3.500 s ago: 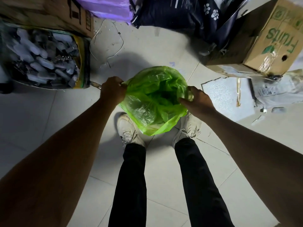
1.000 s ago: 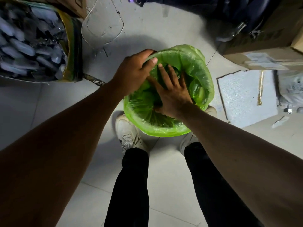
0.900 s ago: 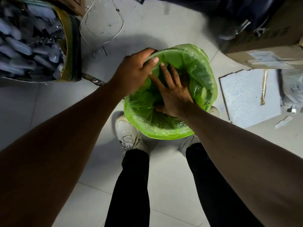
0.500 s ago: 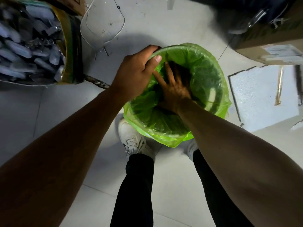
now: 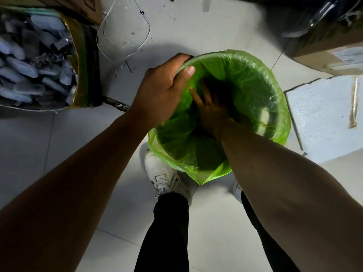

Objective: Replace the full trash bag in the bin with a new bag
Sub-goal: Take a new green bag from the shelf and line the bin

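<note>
A bright green trash bag lines a round bin on the floor just ahead of my feet, its top folded out over the rim. The bin itself is hidden under the plastic. My left hand grips the rim at its far left, thumb inside, fingers outside, pinching the bag against the edge. My right hand is down inside the bag with its fingers spread flat against the plastic, holding nothing.
A sack of pale plastic bottles stands at the left. A loose wire lies on the floor behind the bin. A cardboard box is at the upper right, with a white foam slab below it. My shoes stand under the bin's near edge.
My right hand has pushed deeper into the bag, and the bag's mouth has spread wider over the rim. My left hand has kept its hold on the rim.
</note>
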